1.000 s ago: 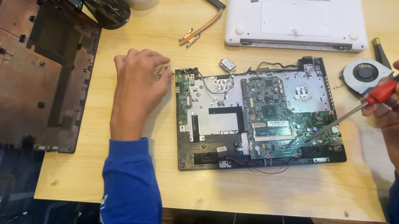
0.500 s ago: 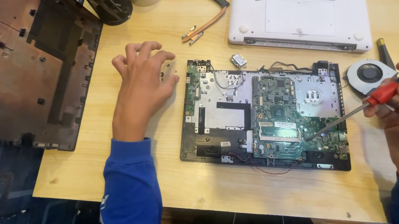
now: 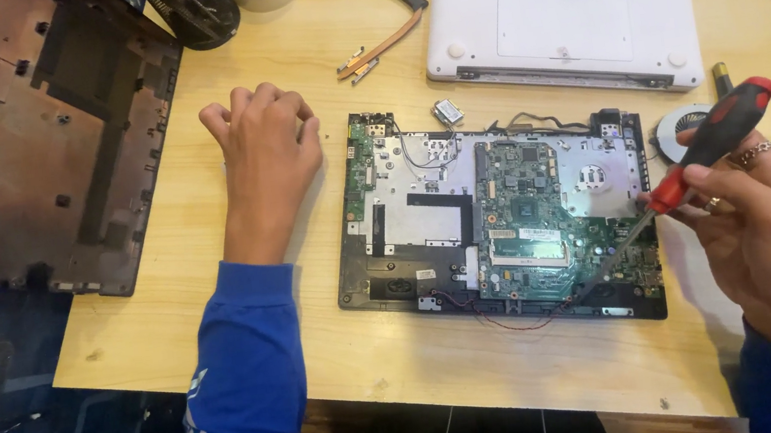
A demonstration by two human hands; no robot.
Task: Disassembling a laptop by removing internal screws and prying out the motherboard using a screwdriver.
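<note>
Your right hand (image 3: 767,246) is closed around a screwdriver (image 3: 687,172), gripping its red and black handle near the collar, pen-fashion. That grip lets the thin shaft slant down and to the left with fine control. The tip rests on the lower right part of the opened laptop (image 3: 495,217), on or just over the green board (image 3: 530,217); whether it sits in a screw head is too small to tell.

Your left hand (image 3: 267,158) holds nothing. It lies loosely curled, knuckles up, on the bare counter (image 3: 219,308), just beside the laptop's left edge and not quite touching it. Placed there, it looks ready to steady the chassis while keeping clear of the board.

The laptop lies flat, insides up, in the middle of the counter, square to you, so the board is open to the tool from above. It sits between your two hands, with your right hand off its right edge and only the shaft reaching over it.

A fan (image 3: 681,123) lies just beyond the laptop's right edge, partly behind the handle. A white laptop (image 3: 567,14) lies bottom up at the far edge, with a copper heat pipe (image 3: 383,43) to its left. A dark cover (image 3: 29,144) overhangs the counter's left side, set well apart from the work.
</note>
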